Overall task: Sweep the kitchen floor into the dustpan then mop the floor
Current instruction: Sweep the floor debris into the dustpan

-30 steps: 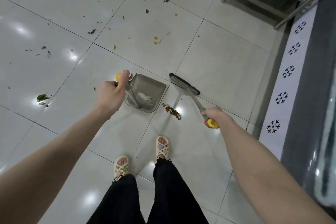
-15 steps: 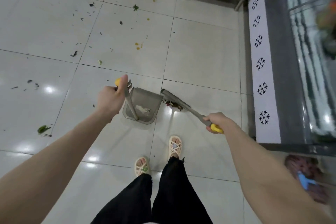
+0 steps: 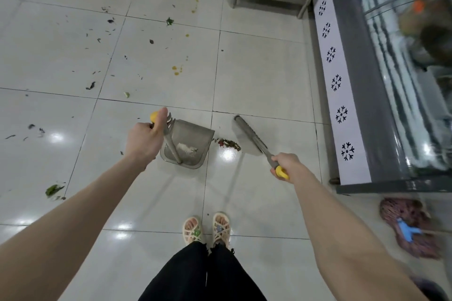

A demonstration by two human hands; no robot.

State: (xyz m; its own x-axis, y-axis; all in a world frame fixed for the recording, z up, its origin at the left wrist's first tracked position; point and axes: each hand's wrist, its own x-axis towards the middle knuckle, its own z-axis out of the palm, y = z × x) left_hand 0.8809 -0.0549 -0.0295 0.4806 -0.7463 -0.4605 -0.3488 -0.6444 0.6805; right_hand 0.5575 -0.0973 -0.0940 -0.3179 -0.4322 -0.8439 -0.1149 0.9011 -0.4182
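Debris pile (image 3: 227, 143) between dustpan (image 3: 187, 144) and broom (image 3: 247, 138).

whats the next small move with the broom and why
Probably a short stroke of the broom leftward, pushing the pile into the dustpan. The pile lies on the floor between the broom head and the pan. The left hand grips the pan's handle and the right hand grips the broom's.

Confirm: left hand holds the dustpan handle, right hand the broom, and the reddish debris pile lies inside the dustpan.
Not inside: the head view shows the reddish debris pile on the floor between the dustpan and the broom. The rest stands.
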